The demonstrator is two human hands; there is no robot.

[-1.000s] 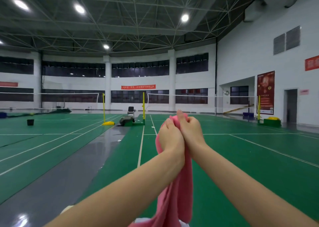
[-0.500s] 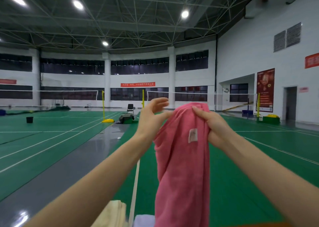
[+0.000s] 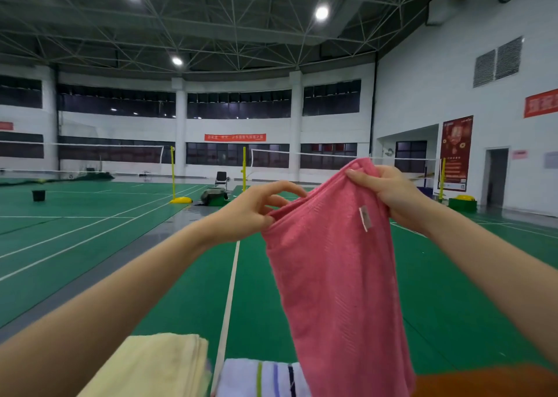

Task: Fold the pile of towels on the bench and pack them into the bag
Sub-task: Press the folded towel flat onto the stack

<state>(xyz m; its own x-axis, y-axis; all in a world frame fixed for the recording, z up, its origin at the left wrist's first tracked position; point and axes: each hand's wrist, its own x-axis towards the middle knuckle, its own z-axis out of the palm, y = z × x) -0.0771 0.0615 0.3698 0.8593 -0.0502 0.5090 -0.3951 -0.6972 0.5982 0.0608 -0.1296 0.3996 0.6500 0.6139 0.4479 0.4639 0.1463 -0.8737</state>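
The pink towel (image 3: 338, 276) hangs in the air in front of the person, held up at chest height over the green floor (image 3: 120, 245), its length dropping straight down to the bottom edge of the view. The right hand (image 3: 389, 194) grips the towel's top right corner, fingers curled over the bunched edge and thumb pressed on the near face. The left hand (image 3: 250, 212) is at the top left edge, lower than the right, so the top edge slopes down to the left; its fingers are bent and pinch a fold of cloth there, with the forefinger reaching along the edge. A small white tag (image 3: 364, 218) shows on the towel just below the right hand. Below the left forearm lies a folded yellow towel (image 3: 157, 366), and just beside it on the right a striped towel (image 3: 259, 378), partly behind the pink one. A blurred orange shape (image 3: 483, 381) fills the bottom right corner; what it is cannot be told. Far off stand yellow net posts (image 3: 173, 170), a chair (image 3: 221, 179) and a dark bucket (image 3: 38, 195).
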